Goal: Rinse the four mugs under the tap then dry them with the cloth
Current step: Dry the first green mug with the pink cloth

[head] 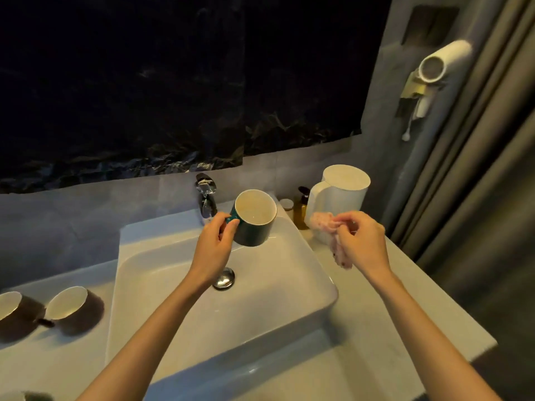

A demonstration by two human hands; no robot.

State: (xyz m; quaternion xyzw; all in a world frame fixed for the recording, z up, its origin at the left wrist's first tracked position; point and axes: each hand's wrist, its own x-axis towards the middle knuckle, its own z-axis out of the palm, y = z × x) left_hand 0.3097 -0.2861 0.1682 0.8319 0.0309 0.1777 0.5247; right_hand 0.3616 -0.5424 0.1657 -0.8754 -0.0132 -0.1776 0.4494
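Grips green mug (253, 227) by its handle with left hand (215, 246), fingers curled round the handle. Holds it tilted above the sink (318, 273), mouth toward camera, pale inside showing, just right of the tap (206, 198) and above the drain plug (223, 279).

Pinches pink cloth (322, 222) with right hand (363, 241), thumb and fingertips closed on a bunched part, loose end hanging below the palm. Holds cloth apart from mug, over the counter (405, 299) right of sink, in front of white kettle (341, 192).

On the counter left of sink: two dark mugs (78, 309) (16, 312) side by side, pale insides showing. At bottom-left edge: rim of what may be another mug (20, 396), mostly cut off, cannot tell.

Behind sink near kettle: amber pump bottle (301, 211), small jar (286, 204). On wall at right: white hair dryer (437, 63), beside a curtain (477, 169).
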